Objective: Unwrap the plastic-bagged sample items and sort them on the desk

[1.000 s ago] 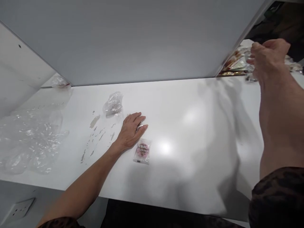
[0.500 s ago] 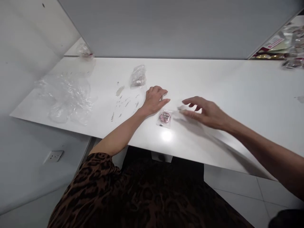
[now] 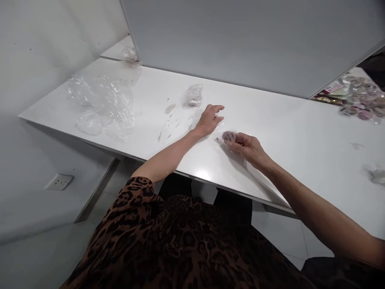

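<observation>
Between the thumb and fingers of my right hand [image 3: 249,149] is a small round pink item in a clear wrapper [image 3: 229,137], dark print on its face, held just above the white table. To the left of it my left hand [image 3: 209,119] rests over the tabletop, thumb and fingers apart. A small shiny spot shows among its fingers; I cannot tell whether it is a ring or a bit of wrapping. Just beyond that hand lies a crumpled clear plastic bag [image 3: 193,95] with something inside that I cannot make out.
Crumpled clear plastic [image 3: 104,106] spreads over the left end of the white table [image 3: 276,120]. A grey panel [image 3: 240,44] stands along the back. Several wrapped packets [image 3: 363,98] lie at the far right, with a blurred clear piece [image 3: 377,175] nearer me. Grey smudges mark the tabletop.
My right hand has taken hold of the pink wrapped item, which lay on the table before. My left hand's fingers have spread somewhat. The whole view has turned and shifted.
</observation>
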`<action>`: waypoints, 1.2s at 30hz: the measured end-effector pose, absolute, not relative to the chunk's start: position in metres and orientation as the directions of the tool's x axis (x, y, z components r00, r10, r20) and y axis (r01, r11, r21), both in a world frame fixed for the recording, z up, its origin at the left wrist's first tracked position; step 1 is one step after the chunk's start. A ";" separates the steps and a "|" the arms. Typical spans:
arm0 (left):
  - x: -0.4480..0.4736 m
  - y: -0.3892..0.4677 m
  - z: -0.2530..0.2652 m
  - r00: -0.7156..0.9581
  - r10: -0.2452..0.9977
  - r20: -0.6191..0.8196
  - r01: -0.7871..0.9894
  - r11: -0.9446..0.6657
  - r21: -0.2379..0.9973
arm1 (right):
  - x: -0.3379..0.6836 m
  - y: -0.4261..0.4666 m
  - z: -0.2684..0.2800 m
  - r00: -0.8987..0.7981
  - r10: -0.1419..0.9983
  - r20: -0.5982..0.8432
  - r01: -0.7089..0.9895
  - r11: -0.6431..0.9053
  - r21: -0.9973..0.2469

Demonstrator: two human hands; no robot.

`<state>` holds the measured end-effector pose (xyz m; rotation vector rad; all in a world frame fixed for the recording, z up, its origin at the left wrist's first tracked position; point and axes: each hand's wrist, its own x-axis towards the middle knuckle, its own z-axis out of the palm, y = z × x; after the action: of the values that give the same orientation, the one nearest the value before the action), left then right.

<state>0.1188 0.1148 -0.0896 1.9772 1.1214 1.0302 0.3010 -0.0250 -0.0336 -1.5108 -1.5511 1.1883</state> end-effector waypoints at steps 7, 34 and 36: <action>0.128 0.101 -0.078 0.421 0.881 0.218 0.058 -0.266 0.962 | 0.293 -0.005 -0.026 0.013 0.986 -0.164 0.223 -0.162 -0.961; 0.115 0.088 -0.063 0.483 0.867 0.118 0.088 -0.182 0.979 | 0.390 -0.028 -0.025 0.410 0.907 -0.097 -0.119 -0.052 -0.992; 0.116 0.090 -0.066 0.456 0.883 0.111 0.088 -0.168 0.982 | 0.440 -0.035 -0.020 0.548 0.832 -0.087 -0.106 -0.034 -0.994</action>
<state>0.1158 0.0900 -0.0664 1.5905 0.8688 0.8908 0.4396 -0.0353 -0.0198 -1.4090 -0.6759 0.8537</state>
